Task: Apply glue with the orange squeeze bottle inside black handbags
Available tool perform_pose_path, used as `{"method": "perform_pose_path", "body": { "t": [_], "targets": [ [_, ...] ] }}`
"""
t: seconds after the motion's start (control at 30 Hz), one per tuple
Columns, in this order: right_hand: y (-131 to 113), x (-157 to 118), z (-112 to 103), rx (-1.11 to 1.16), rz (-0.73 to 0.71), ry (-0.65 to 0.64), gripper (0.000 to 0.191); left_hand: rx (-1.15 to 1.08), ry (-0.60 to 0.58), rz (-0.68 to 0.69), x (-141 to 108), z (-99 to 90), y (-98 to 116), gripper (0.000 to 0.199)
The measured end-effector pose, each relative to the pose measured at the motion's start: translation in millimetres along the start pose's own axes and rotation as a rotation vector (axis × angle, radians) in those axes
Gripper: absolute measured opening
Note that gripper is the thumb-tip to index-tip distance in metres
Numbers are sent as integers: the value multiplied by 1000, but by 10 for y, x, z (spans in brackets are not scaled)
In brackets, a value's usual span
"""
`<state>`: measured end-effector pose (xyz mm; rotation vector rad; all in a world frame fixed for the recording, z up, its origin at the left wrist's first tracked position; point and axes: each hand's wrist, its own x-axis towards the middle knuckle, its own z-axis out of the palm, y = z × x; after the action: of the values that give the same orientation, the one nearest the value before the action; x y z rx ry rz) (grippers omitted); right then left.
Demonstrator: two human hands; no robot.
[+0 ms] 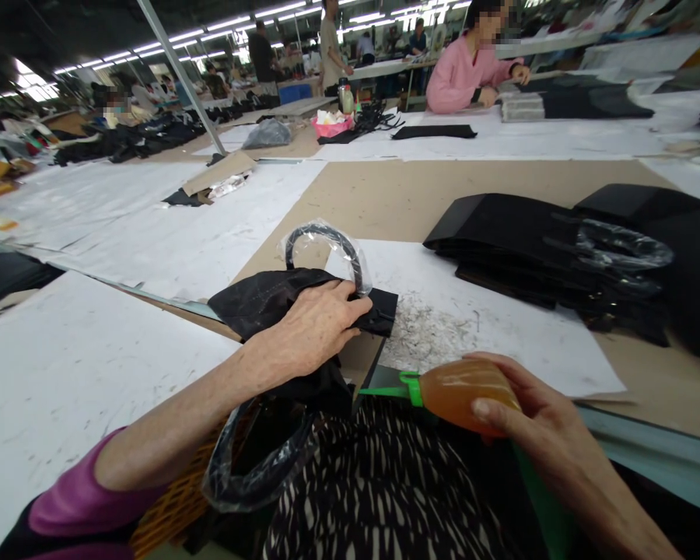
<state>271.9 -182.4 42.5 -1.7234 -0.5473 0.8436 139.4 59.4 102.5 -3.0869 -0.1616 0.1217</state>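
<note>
My left hand [320, 323] grips a black fabric bag [262, 299] at the table's edge, fingers bent over its upper part. One dark handle [320, 233], wrapped in clear plastic, arches above the bag, and a second wrapped handle [257, 474] hangs below over my lap. Part of the bag's lower body is covered by my hand and forearm. In my right hand [530, 412] is a squeeze bottle [467, 395] of amber liquid, lying nearly sideways. Its long green nozzle points left, the tip close to the bag's open edge; whether they touch I cannot tell.
On the right lies a stack of black bag pieces [502, 233] with plastic-wrapped handles. Dark specks dot the white sheet [560, 365] in front of me. A pink basket [332, 124] stands farther back. Across the table a person in pink [455, 78] works with dark pieces.
</note>
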Motion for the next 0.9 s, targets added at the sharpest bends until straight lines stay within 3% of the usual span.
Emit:
{"method": "perform_pose_path", "body": {
  "t": [0.43,0.57,0.77,0.9],
  "targets": [
    [196,308,14,-258,-143,164,60,-12,26,-8,18,12,-20,26],
    [285,409,43,-412,-308,233,57,-17,27,-17,19,-6,-45,27],
    [306,498,85,-695,-651,169,34,-45,19,-33,44,-113,-76,24],
    [261,508,6,-894,-761,197,32,-85,51,-36,48,-144,-173,28]
  ]
}}
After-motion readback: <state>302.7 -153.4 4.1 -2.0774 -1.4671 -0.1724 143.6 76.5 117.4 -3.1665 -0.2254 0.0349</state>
